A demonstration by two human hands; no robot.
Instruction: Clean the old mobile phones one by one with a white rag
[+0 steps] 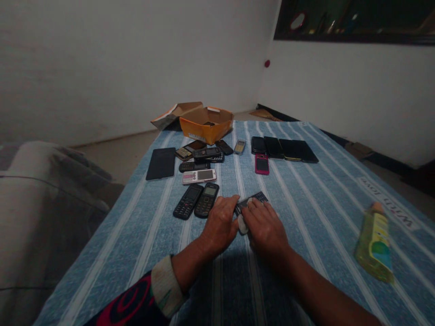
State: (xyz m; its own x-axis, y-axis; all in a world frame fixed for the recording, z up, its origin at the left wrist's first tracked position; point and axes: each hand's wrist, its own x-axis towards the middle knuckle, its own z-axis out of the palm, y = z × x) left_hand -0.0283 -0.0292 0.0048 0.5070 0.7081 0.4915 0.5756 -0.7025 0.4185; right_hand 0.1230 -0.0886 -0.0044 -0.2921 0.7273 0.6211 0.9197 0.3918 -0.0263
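Observation:
A dark keypad mobile phone (261, 196) lies at a slant on the striped cloth, partly hidden under my hands. My left hand (220, 222) grips the phone's left end between thumb and fingers. Bunched under the fingers of my right hand (267, 225) is a white wipe or cloth (242, 224), pressed against the phone's face. Just left of my left hand, a black keypad phone (207, 200) and another black keypad phone (188, 202) lie side by side. Beyond them rests a white and pink phone (199, 176).
Farther back are several dark phones (206, 153), a black tablet (161, 163), a silver phone (239, 146), a pink phone (262, 164) and a row of dark flat devices (293, 150). An open orange box (205, 131) stands behind. A yellow-green bottle (374, 244) lies at right.

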